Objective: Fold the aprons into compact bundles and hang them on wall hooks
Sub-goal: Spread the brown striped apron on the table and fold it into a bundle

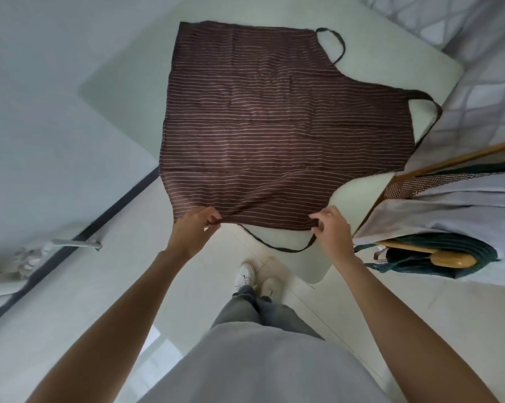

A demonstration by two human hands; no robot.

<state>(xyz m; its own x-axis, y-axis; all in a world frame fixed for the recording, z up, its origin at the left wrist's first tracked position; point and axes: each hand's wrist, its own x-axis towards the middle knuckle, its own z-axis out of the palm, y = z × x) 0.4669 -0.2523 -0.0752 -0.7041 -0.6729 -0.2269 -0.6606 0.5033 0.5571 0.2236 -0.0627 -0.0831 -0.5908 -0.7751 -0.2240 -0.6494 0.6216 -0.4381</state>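
Apron [280,126] flat on table [123,82]; rack [437,167] beside.

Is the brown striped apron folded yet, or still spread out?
Still spread: the brown striped apron lies flat on the white table, one layer, while the left hand and right hand pinch its near edge.
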